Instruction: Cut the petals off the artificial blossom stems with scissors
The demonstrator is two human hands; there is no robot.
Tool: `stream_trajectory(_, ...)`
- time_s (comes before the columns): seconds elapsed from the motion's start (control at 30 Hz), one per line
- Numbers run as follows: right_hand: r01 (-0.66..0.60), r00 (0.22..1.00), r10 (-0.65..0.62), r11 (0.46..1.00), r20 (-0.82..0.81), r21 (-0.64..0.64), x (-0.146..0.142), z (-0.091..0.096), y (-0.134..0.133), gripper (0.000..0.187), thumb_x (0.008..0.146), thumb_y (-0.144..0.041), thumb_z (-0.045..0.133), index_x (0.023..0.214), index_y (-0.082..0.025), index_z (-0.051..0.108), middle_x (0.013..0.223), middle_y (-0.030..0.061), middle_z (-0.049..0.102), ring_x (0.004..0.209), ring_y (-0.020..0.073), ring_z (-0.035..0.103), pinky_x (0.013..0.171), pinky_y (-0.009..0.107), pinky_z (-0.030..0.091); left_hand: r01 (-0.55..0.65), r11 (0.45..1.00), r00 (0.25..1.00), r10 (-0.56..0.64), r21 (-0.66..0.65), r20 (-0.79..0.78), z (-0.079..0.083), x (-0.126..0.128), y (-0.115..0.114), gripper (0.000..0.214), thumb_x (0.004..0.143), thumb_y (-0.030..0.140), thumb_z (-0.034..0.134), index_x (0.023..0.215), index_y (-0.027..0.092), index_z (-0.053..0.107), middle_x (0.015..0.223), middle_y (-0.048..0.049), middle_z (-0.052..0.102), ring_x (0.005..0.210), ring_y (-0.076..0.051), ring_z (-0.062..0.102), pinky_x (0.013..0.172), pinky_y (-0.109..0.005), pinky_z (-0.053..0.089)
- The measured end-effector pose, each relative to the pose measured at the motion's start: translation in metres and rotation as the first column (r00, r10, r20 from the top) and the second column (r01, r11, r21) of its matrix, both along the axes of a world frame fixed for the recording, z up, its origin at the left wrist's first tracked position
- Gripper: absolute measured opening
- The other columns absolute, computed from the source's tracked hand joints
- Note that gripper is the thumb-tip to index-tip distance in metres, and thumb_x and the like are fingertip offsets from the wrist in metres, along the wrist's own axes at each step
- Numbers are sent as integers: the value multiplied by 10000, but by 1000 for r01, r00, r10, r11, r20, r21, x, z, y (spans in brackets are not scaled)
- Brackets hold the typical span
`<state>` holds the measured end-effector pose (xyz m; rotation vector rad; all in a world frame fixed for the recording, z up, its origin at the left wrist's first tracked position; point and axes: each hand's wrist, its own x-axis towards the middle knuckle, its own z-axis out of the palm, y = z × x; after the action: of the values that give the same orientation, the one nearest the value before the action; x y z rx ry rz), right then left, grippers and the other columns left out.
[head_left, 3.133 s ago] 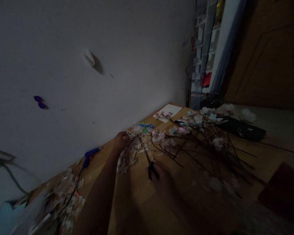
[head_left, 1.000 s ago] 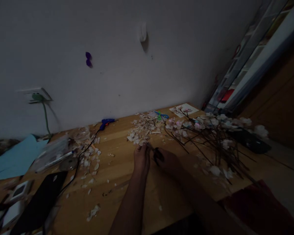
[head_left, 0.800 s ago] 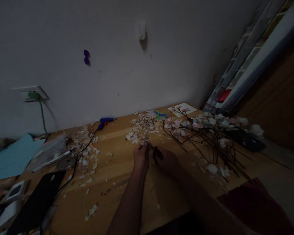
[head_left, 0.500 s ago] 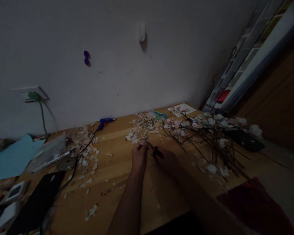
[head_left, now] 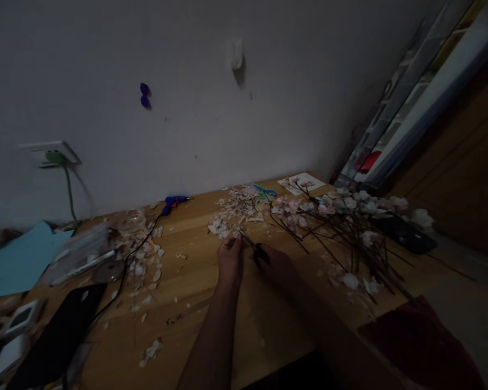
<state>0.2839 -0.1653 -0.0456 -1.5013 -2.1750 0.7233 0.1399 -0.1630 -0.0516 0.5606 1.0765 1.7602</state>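
My right hand [head_left: 277, 264] is closed round the dark handles of a pair of scissors [head_left: 262, 253], whose blades point up and left to the fingertips of my left hand [head_left: 230, 254]. Those fingers are pinched on a small pale piece, perhaps a petal, too small and dim to make out for sure. Just beyond both hands lies a heap of pale petal-like scraps [head_left: 238, 205]. On the right, artificial flower branches [head_left: 345, 208] with white and pinkish blooms spread over the wooden table [head_left: 187, 295].
A blue glue gun [head_left: 174, 204] lies near the wall, its cord running left. Blue-green scissors [head_left: 265, 190] and a white sheet [head_left: 315, 183] are at the back. Leftward are loose petals [head_left: 140, 266], a dark phone-like slab [head_left: 61, 336] and blue paper [head_left: 24, 262]. Red cloth [head_left: 418, 341] sits front right.
The scissors' blades and my left fingertips have shifted very slightly at the point where they meet. Both hands keep their hold, and the view has moved a little.
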Motion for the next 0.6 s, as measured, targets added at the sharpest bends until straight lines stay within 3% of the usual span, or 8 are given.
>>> stream_trajectory(0.27,-8,998,8,1000,-66,-2,1,0,-1,228,936,-410,494,1029,-234,606,939,44,701,828,192,636,658,251,354,2,1000,996,-2,1,-87,-5,-1,-1,400,609,491,821,733,156,639,657,2,641,615,-112,596,640,-223,457)
stream_trajectory(0.6,-13,999,14,1000,-42,5,2,-3,1,201,934,-375,497,1033,-227,590,950,43,697,843,196,634,663,252,351,-8,999,982,0,-38,-190,15,0,-7,341,623,456,815,687,163,654,605,4,629,573,-114,559,597,-224,419)
